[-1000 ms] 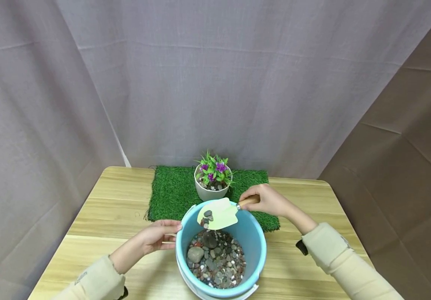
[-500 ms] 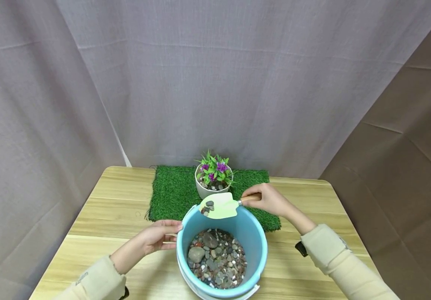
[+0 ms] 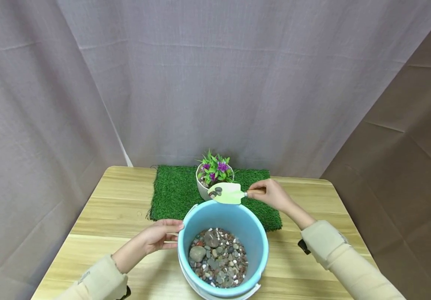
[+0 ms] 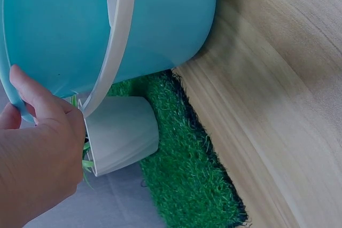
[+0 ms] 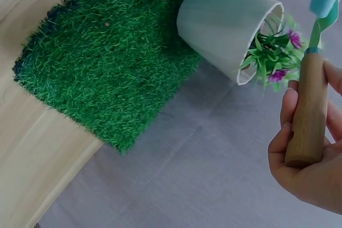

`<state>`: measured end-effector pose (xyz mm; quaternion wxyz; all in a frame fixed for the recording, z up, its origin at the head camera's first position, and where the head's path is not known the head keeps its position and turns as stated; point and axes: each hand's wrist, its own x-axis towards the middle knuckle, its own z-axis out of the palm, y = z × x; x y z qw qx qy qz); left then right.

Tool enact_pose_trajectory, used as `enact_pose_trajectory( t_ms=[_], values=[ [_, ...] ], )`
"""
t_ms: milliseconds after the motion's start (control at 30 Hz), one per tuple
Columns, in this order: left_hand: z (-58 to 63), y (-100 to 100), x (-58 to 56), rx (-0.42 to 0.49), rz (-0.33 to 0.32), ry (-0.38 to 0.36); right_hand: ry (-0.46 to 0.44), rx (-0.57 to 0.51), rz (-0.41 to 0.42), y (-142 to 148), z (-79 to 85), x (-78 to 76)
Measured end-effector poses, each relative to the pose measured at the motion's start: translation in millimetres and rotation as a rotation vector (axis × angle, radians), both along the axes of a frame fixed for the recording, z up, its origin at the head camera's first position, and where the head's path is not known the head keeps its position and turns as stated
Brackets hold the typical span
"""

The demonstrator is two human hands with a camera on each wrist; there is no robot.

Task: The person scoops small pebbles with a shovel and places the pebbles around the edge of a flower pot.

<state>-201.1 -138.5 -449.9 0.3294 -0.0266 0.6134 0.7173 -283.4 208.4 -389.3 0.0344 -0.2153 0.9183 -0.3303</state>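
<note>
A pale yellow-green trowel with a wooden handle is held level by my right hand, fingers curled round the handle. A few pebbles lie at the tip of its blade. The blade is above the far rim of a light blue bucket and overlaps the front of a white flowerpot. Pebbles and two larger stones cover the bucket's bottom. My left hand grips the bucket's left rim between thumb and fingers. Purple flowers and green leaves stand in the pot.
Beneath the pot lies a green artificial-grass mat on a wooden table. The bucket's white handle hangs down its side. Grey curtains close off the back and left; a brown one is at the right.
My right hand has carried the trowel and its pebbles away from over the bucket's inside, forward to the pot's front. My left hand stays on the rim.
</note>
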Motion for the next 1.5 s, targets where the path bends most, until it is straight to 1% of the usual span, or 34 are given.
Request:
enact_pose_trajectory(
  t_ms=[167, 267, 500, 667, 800, 933, 1033, 1200, 1333, 1500],
  values=[
    [0.3, -0.3, 0.4, -0.003, 0.0, 0.0, 0.036, 0.017, -0.047, -0.5, -6.2, -5.4],
    [0.1, 0.0, 0.7, -0.009, 0.003, 0.0, 0.048, 0.03, -0.059, -0.4, -9.6, -8.4],
    [-2.7, 1.4, 1.5, -0.005, 0.005, 0.0, 0.038, 0.061, -0.064, -0.2, -18.3, -12.5],
    [-4.7, 1.5, 1.4, -0.002, 0.008, -0.001, 0.054, 0.069, -0.057, -4.0, -23.6, -12.0],
    [-5.9, 1.6, 1.6, 0.006, 0.005, -0.001, 0.059, 0.075, -0.07, -6.0, -27.3, -12.9],
    [-6.7, 1.5, 2.2, 0.016, -0.002, 0.001, 0.067, 0.081, -0.069, -8.5, -28.1, -14.5],
    [-6.4, 1.6, 2.6, 0.017, -0.003, 0.004, 0.092, 0.082, -0.063, -10.7, -29.0, -16.8],
    [-5.9, 2.2, 2.4, 0.008, 0.002, 0.006, 0.118, 0.079, -0.078, -14.7, -30.5, -21.2],
    [-5.9, 2.3, 2.2, 0.002, 0.004, 0.008, 0.117, 0.098, -0.112, -18.0, -30.0, -25.5],
    [-5.2, 1.8, 1.8, 0.001, 0.004, 0.013, 0.118, 0.161, -0.156, -26.1, -24.9, -30.9]
  ],
)
